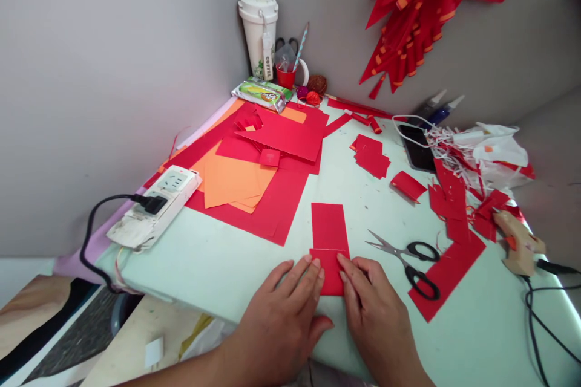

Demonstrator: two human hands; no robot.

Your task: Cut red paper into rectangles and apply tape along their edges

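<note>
A narrow red paper strip (329, 231) lies on the pale green table (227, 266), its near end folded over. My left hand (288, 308) rests flat on the table with its fingertips pressing the left part of the fold. My right hand (374, 308) lies flat too, its fingertips on the right part of the fold. Both hands have their fingers stretched out and grip nothing. Black-handled scissors (411, 260) lie open just right of my right hand.
Red and orange paper sheets (254, 175) cover the back left. A white power strip (157, 205) sits at the left edge. A glue gun (517, 242), phone (417, 145), red offcuts (454, 193) and cables lie right. A cup (259, 30) stands in the corner.
</note>
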